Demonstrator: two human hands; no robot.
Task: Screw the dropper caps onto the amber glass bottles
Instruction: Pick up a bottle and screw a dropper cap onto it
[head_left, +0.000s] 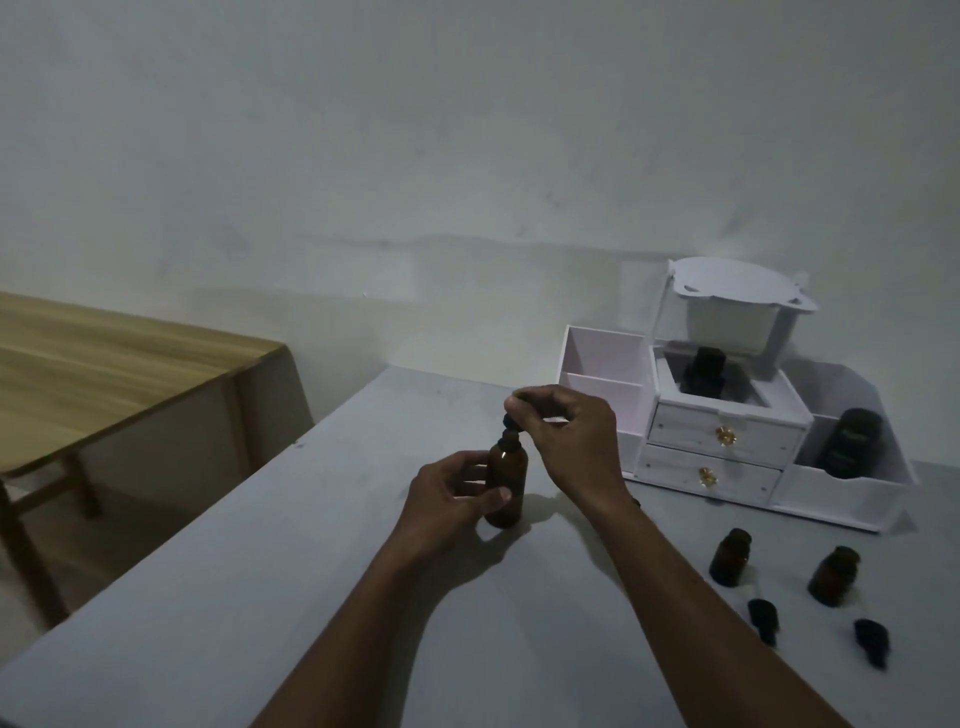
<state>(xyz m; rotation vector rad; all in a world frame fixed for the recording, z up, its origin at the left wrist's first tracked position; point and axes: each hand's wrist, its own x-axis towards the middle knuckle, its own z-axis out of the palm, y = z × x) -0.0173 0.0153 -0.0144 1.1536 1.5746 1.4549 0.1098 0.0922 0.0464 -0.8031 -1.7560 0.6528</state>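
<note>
Bottle (505, 480) upright in left hand (447, 496); right hand (566, 436) pinches cap (511, 423) atop.

Grey table (260, 597), white drawer organizer (727, 434) at its back — wooden table (104, 364) left

Dim light here; you've got a grey wall (415, 130) across the top, 1 wooden table (104, 374) at left, your grey worktop (260, 597) below.
</note>
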